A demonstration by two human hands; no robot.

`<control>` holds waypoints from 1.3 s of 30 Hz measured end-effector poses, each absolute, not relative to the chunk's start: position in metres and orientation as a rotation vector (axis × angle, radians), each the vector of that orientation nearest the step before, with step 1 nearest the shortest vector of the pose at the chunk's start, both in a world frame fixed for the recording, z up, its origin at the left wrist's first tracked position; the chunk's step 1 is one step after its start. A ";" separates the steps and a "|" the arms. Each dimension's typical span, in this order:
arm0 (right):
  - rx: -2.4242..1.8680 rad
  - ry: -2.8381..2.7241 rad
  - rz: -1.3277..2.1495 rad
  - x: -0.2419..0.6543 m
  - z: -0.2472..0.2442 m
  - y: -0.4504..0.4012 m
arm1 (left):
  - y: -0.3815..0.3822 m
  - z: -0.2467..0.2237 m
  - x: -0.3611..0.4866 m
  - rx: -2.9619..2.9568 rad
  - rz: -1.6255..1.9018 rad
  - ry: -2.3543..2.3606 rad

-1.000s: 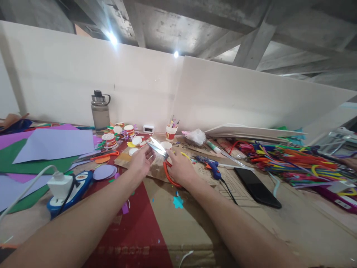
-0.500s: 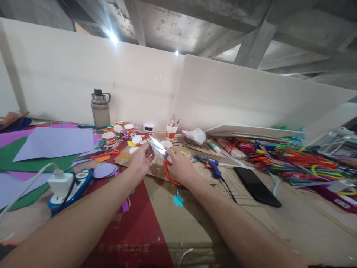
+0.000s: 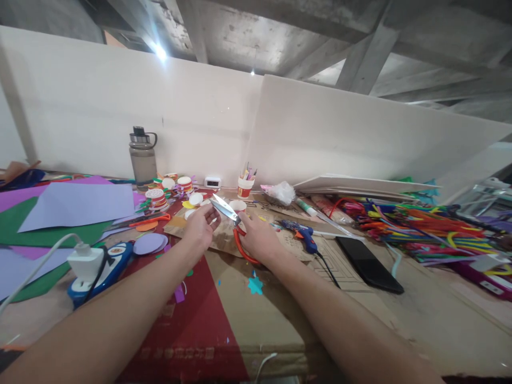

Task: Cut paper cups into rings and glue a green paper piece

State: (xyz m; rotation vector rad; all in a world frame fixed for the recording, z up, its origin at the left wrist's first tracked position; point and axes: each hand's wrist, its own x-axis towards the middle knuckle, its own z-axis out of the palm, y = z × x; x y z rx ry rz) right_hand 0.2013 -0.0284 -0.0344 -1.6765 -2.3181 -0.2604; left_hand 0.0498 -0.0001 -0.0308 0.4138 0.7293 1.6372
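My right hand (image 3: 258, 237) is wrapped round the red handles of a pair of scissors (image 3: 224, 208), whose blades point up and to the left. Beside the blade tips is my left hand (image 3: 201, 226), its fingers curled; whatever it may hold is too small to make out. Below the hands a turquoise paper snowflake shape (image 3: 255, 285) lies on the brown cardboard (image 3: 272, 320). White paper discs (image 3: 196, 199) and a paper cup (image 3: 238, 206) are just behind the hands.
At left are coloured paper sheets (image 3: 80, 205), a power strip (image 3: 100, 272) and lilac discs (image 3: 148, 244). A bottle (image 3: 143, 162) and red-banded cups (image 3: 156, 200) stand behind. To the right lie a glue gun (image 3: 306, 237), a phone (image 3: 368, 264) and pipe cleaners (image 3: 424, 226).
The scissor blades look slightly less spread, and the left hand has shifted a little to the left. The rest looks nearly the same.
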 end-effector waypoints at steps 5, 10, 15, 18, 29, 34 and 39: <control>-1.657 -2.336 -0.233 0.202 -0.034 -0.027 | 0.004 -0.036 0.049 0.471 1.654 0.722; -1.670 -2.336 -0.214 0.202 -0.032 -0.027 | 0.004 -0.036 0.048 0.511 1.680 0.748; -1.645 -2.312 -0.161 0.203 -0.036 -0.026 | -0.001 -0.036 0.051 0.650 1.711 0.769; -1.621 -2.283 -0.183 0.204 -0.039 -0.026 | -0.003 -0.038 0.055 0.716 1.672 0.784; -1.666 -2.280 -0.216 0.203 -0.034 -0.027 | -0.004 -0.040 0.055 0.772 1.659 0.775; -1.674 -2.296 -0.204 0.204 -0.032 -0.028 | -0.002 -0.040 0.053 0.851 1.681 0.807; -1.691 -2.318 -0.160 0.203 -0.031 -0.028 | -0.002 -0.039 0.051 0.903 1.686 0.815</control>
